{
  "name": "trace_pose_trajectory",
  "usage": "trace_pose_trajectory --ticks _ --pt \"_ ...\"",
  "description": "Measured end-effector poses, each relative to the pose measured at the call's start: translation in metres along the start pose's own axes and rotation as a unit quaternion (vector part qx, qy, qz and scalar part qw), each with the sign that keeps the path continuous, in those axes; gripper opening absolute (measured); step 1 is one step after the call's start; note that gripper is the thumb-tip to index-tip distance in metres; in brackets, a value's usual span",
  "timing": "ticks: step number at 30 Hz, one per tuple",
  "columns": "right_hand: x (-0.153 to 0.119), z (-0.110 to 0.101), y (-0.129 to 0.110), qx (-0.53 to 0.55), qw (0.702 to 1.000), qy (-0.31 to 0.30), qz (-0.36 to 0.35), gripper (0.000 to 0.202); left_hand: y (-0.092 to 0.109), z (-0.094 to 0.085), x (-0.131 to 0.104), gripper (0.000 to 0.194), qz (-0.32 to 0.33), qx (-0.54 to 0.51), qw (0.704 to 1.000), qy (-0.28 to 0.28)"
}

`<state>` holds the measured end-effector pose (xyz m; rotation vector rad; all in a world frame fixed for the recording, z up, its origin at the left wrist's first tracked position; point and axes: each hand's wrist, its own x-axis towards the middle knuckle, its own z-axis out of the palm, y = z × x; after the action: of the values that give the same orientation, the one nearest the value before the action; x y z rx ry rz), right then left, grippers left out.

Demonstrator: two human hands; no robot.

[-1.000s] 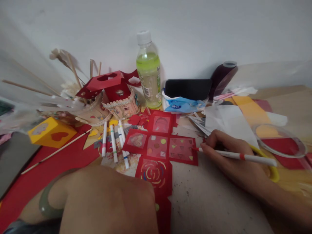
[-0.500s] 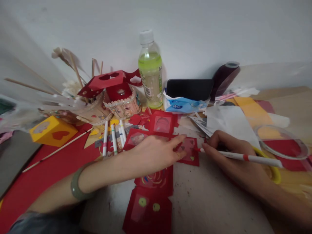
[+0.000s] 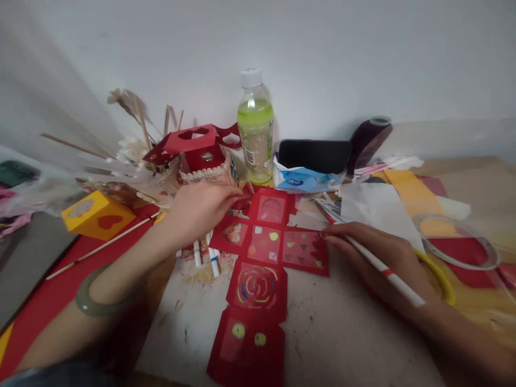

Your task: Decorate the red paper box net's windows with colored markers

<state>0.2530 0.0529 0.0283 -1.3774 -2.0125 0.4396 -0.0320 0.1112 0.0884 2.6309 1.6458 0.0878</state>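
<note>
A white marker with a red band (image 3: 373, 260) is held in my right hand (image 3: 397, 252), its red tip pointing up and left, apart from the paper. Below lies an unfolded red paper box (image 3: 260, 368), cross-shaped, with decorated panels: small triangles on the right one, coloured rings and two yellow dots lower down. My left hand (image 3: 201, 209) reaches over the markers with its fingertips drawn together at red paper scraps (image 3: 241, 203); whatever is between them is hidden. White markers (image 3: 213, 263) lie partly under that hand.
Behind stand a green drink bottle (image 3: 256, 137), a blue tissue pack (image 3: 302, 179) with a black phone (image 3: 314, 155), and a red-roofed craft box (image 3: 193, 141). A yellow box (image 3: 97, 215) sits left. A clear tape roll (image 3: 457, 242) and paper sheets lie right.
My left hand has left the right-hand panel and moved left to the red scraps, uncovering the middle panels. My right hand has tilted the marker, lifting its tip off the panel's edge.
</note>
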Motion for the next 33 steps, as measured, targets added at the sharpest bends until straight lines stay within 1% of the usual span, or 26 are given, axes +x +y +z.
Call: trace_pose_trajectory --ticks 3,5,6,8,10,12,13,15,17,19,22,25,27,29,30,31,33 --pt "0.001 0.003 -0.003 -0.012 0.999 -0.013 -0.040 0.015 -0.017 -0.001 -0.015 0.029 -0.080 0.026 0.996 -0.014" --pt "0.001 0.004 -0.006 -0.006 0.996 -0.017 -0.083 0.014 -0.017 0.000 -0.030 0.029 -0.103 0.026 0.994 -0.036" --pt "0.001 0.005 -0.008 -0.007 0.995 -0.020 -0.101 0.014 -0.014 0.001 -0.038 0.030 -0.107 0.022 0.993 -0.053" --pt "0.001 0.005 -0.011 -0.012 0.992 -0.028 -0.120 0.015 -0.002 0.004 -0.057 0.034 -0.100 0.001 0.989 -0.106" --pt "0.000 0.005 -0.013 -0.020 0.992 -0.037 -0.116 0.016 0.014 0.010 -0.077 0.038 -0.082 -0.036 0.980 -0.177" --pt "0.000 0.005 -0.014 -0.026 0.993 -0.041 -0.108 0.014 0.029 0.018 -0.096 0.041 -0.050 -0.069 0.971 -0.224" --pt "0.000 0.006 -0.013 -0.028 0.993 -0.039 -0.103 0.013 0.035 0.022 -0.104 0.040 -0.044 -0.084 0.968 -0.233" --pt "-0.001 0.008 -0.011 -0.029 0.995 -0.025 -0.095 0.012 0.043 0.030 -0.116 0.032 -0.049 -0.100 0.964 -0.240" --pt "-0.001 0.010 -0.009 -0.032 0.995 -0.008 -0.090 0.013 0.045 0.035 -0.121 0.019 -0.060 -0.121 0.962 -0.239" --pt "-0.001 0.011 -0.007 -0.036 0.995 0.000 -0.092 0.013 0.041 0.036 -0.122 0.010 -0.062 -0.147 0.961 -0.228" --pt "-0.001 0.007 -0.009 -0.035 0.995 0.001 -0.096 0.013 0.027 0.024 -0.117 0.007 -0.062 -0.169 0.963 -0.202" --pt "0.000 0.000 -0.016 -0.031 0.995 -0.004 -0.092 0.012 0.007 0.001 -0.109 0.011 -0.076 -0.202 0.959 -0.182" --pt "0.000 -0.003 -0.021 -0.024 0.996 -0.002 -0.080 0.012 -0.008 -0.017 -0.103 0.017 -0.084 -0.242 0.955 -0.151" --pt "0.001 -0.004 -0.024 -0.018 0.997 -0.001 -0.071 0.012 -0.022 -0.032 -0.097 0.020 -0.066 -0.286 0.945 -0.146" --pt "0.001 -0.004 -0.024 -0.016 0.997 0.001 -0.069 0.012 -0.028 -0.038 -0.093 0.020 -0.057 -0.282 0.948 -0.137" --pt "0.001 -0.003 -0.024 -0.015 0.997 0.006 -0.070 0.012 -0.034 -0.044 -0.090 0.020 -0.051 -0.257 0.957 -0.126" --pt "0.002 -0.003 -0.023 -0.016 0.997 0.011 -0.073 0.011 -0.041 -0.054 -0.082 0.022 -0.040 -0.180 0.979 -0.091"
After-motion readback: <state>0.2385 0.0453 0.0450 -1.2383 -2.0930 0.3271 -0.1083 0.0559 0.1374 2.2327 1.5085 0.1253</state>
